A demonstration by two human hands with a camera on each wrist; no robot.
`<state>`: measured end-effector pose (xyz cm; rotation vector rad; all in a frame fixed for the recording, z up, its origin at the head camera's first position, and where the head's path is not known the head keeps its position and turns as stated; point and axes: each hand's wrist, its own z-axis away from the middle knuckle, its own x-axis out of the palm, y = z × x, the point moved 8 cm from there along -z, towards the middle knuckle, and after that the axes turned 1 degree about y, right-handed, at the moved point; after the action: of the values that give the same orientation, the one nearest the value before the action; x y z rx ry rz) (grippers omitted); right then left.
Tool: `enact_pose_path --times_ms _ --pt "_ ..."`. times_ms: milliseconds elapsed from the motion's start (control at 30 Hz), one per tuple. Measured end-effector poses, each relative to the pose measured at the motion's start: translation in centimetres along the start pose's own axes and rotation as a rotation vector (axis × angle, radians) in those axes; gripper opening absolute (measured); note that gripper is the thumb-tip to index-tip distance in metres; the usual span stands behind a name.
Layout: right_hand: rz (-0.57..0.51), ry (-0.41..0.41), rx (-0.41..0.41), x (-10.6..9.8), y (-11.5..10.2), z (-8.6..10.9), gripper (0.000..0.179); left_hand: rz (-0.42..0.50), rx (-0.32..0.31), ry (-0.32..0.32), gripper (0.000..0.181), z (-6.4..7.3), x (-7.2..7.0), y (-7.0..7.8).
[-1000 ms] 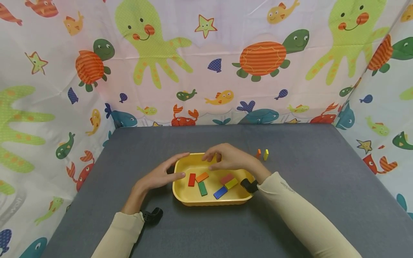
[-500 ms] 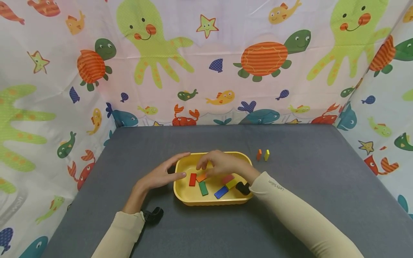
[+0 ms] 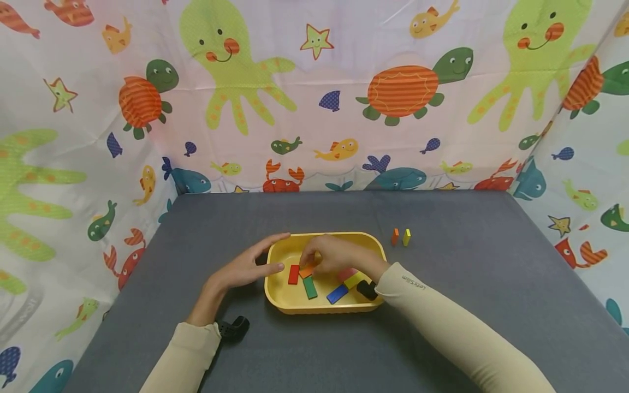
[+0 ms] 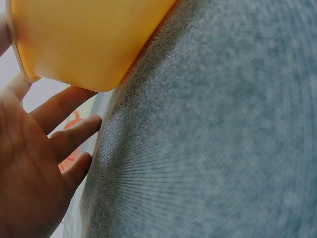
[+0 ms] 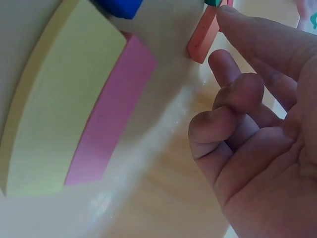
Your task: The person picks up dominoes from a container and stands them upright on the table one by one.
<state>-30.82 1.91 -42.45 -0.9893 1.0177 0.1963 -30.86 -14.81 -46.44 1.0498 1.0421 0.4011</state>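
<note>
A yellow tray (image 3: 329,309) is sitting at the centre of the head view on a grey table (image 3: 442,338). The left hand (image 3: 243,269), left of centre, is lying against the tray's left end with a wide grip: thumb and forefinger are standing well apart at the rim. In the left wrist view, its other fingers are extending beside the tray's outer wall. The right hand (image 3: 336,254), at the centre of the head view, is bending down inside the tray, thumb and fingers standing narrowly about an orange block (image 3: 306,272); I cannot tell whether they are pinching it. That block is lying in the left half of the tray. A red block (image 3: 293,274) is lying just left of it, a green block (image 3: 310,287) just below. Toward the tray's right, a blue block (image 3: 337,294) is lying near a yellow block (image 3: 353,280), which is touching a pink block (image 3: 346,273). Beyond the tray's upper right corner, an upright orange block (image 3: 395,237) and an upright yellow block (image 3: 407,237) are standing side by side, apart. A sea-animal cloth (image 3: 334,60) is filling the upper frame.
</note>
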Motion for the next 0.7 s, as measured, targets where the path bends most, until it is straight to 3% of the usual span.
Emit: enact_pose_path --times_ms 700 --pt "0.026 -0.033 -0.017 1.0 0.5 -0.1 0.032 0.000 0.032 -0.009 0.068 -0.1 0.2 0.4"
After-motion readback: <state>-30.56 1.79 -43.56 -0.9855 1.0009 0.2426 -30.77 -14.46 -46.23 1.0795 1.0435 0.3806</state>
